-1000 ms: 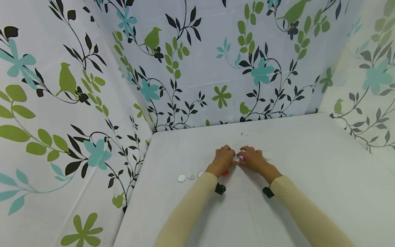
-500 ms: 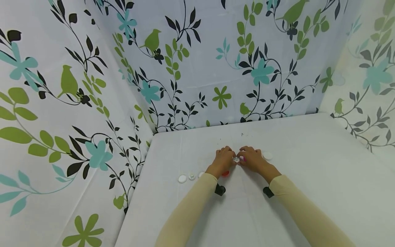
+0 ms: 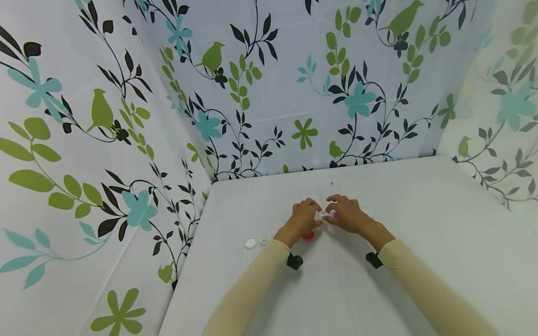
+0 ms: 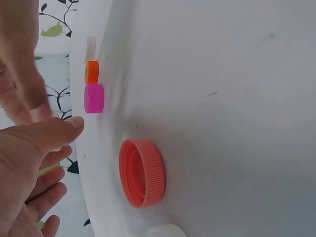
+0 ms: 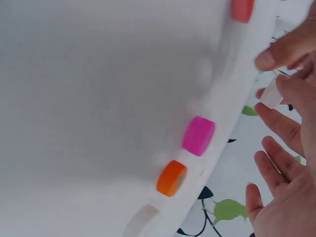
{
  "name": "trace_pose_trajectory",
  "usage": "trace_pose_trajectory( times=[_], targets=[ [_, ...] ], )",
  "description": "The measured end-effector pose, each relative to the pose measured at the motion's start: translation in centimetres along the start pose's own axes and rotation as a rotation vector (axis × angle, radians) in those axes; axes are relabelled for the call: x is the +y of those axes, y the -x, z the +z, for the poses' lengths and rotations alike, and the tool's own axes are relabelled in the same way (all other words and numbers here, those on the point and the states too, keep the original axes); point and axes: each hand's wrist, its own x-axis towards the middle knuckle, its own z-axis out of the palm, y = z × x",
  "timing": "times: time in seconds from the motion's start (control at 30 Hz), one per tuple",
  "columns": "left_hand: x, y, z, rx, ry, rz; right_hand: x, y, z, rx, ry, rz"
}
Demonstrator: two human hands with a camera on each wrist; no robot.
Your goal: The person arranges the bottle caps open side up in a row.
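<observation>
The white cap (image 5: 270, 94) sits in the pinch of my right hand (image 3: 346, 215), between thumb and finger, up off the tabletop (image 3: 336, 284) and between the red cap (image 4: 150, 173) and the pink cap (image 5: 199, 136). My left hand (image 3: 303, 217) looks slack: thumb extended, fingers parted and slightly bent, no grip that I can make out, though I can't tell whether a fingertip brushes the white cap.

I'd judge a light pinch near the rim to be enough here; the piece looks smooth and slim, so a hard squeeze could shoot it out. I'd keep the left fingers close as a guard, and any lowering should be level so it doesn't land on its edge and roll. The pink cap and the orange cap (image 5: 170, 178) lie near my right hand, where a low sweep could knock them; the red cap, hollow side up near my left wrist, wants the same care.

The tabletop is white, with faint creases and a few dark specks toward the back, so pale pieces stand out poorly. A white disc (image 3: 250, 243) and a pale disc (image 3: 263, 240) lie beside my left sleeve (image 3: 252, 287). Behind and at both sides hangs white cloth (image 3: 273, 112) printed with green birds, turquoise flowers and dark-leaved vines.
</observation>
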Motion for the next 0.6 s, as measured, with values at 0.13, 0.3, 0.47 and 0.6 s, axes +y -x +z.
trace_pose_trajectory(
  times=[0.13,0.3,0.47,0.6],
  targets=[
    [0.1,0.5,0.1,0.029,0.051,-0.018,-0.6,0.3,-0.8,-0.004,-0.08,0.03],
    [0.2,0.9,0.6,0.099,0.141,-0.028,-1.2,0.8,-0.9,-0.005,-0.126,0.04],
    [0.3,1.3,1.1,0.136,0.176,-0.021,-1.3,1.3,-0.7,-0.012,-0.15,0.041],
    [0.4,1.6,1.5,0.139,0.144,-0.004,-1.3,1.8,-0.2,-0.008,-0.185,0.059]
  ],
)
